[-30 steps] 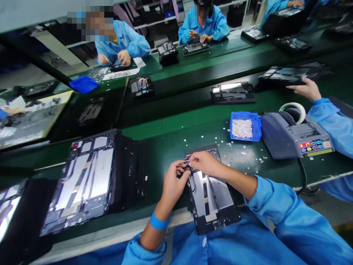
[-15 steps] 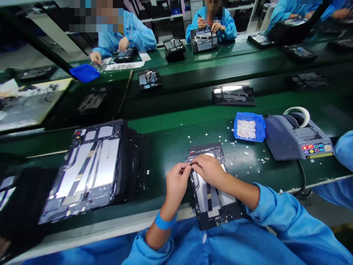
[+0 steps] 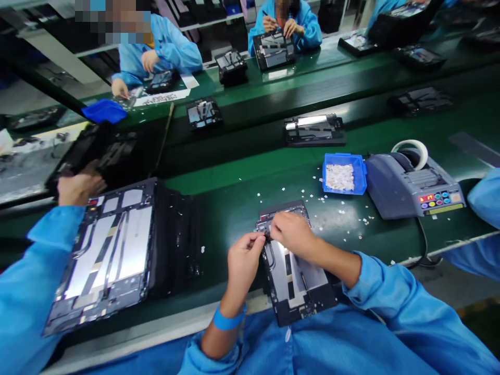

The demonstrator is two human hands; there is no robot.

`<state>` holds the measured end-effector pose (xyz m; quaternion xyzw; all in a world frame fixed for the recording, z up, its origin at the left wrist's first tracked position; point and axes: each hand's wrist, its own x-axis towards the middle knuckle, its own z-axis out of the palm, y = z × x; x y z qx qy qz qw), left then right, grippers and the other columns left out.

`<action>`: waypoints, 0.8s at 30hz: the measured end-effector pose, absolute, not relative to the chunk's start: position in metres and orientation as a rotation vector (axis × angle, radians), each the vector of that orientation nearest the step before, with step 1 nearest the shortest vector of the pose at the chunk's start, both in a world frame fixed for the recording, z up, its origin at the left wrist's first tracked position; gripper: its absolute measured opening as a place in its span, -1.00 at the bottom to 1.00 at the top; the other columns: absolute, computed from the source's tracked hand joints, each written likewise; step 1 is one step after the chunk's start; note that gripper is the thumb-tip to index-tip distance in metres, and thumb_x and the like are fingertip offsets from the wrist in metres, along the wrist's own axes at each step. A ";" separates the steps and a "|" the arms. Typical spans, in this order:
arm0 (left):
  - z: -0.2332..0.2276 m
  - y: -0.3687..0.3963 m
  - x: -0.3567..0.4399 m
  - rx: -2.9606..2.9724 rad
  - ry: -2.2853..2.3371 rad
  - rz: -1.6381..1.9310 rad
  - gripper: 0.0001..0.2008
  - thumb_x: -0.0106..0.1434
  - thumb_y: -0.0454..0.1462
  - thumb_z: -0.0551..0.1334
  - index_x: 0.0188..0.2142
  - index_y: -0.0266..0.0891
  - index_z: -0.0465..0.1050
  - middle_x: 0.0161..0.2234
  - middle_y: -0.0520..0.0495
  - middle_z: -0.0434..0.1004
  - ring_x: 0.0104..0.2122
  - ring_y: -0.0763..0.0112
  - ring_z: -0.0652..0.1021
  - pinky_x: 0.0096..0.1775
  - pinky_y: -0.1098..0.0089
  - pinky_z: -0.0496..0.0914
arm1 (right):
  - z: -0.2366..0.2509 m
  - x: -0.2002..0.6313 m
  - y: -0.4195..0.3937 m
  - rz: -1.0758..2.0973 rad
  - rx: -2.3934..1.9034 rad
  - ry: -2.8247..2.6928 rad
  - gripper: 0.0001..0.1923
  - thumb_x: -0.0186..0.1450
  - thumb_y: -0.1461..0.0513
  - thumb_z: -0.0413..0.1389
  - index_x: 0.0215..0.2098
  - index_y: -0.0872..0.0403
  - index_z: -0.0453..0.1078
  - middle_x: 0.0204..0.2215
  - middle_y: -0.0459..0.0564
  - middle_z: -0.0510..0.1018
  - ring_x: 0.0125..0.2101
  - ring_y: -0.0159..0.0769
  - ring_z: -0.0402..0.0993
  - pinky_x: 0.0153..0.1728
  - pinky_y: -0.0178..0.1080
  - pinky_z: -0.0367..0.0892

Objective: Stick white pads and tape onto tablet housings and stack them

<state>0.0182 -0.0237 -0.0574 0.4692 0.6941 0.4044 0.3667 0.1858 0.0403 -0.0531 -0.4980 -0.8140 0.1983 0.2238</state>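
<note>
An opened tablet (image 3: 278, 276), its inner parts showing, lies in front of me with its near end over the table edge. My left hand (image 3: 244, 260), a blue band at its wrist, pinches thumb and forefinger together at the tablet's upper left edge. A tiny dark piece shows at those fingertips, too small to name. Across the tablet's upper part rests my right hand (image 3: 292, 233), its fingers curled closed close to the left fingertips. Whatever the right fingers hold is hidden beneath them.
A stack of opened tablets (image 3: 113, 250) stands at left, a co-worker's hand (image 3: 80, 185) just beyond it. To the right are a blue tray (image 3: 363, 183) of small white pieces and a tape dispenser (image 3: 414, 182). White scraps dot the green table; co-workers sit opposite.
A co-worker's arm has come in at the left, its hand by a dark device beyond the stack. My right fingers have curled in more. The whole view has shifted slightly.
</note>
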 end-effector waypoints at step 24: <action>-0.070 -0.030 0.028 1.041 1.759 1.235 -0.84 0.19 -0.17 0.35 -0.31 -0.21 0.55 -0.37 -0.05 0.66 -0.34 0.29 0.65 -0.26 0.33 0.50 | -0.048 0.165 0.024 0.803 -1.501 -2.196 -0.85 0.29 0.34 0.16 -0.41 0.05 0.51 -0.37 0.00 0.63 -0.31 -0.22 0.51 -0.29 -0.27 0.25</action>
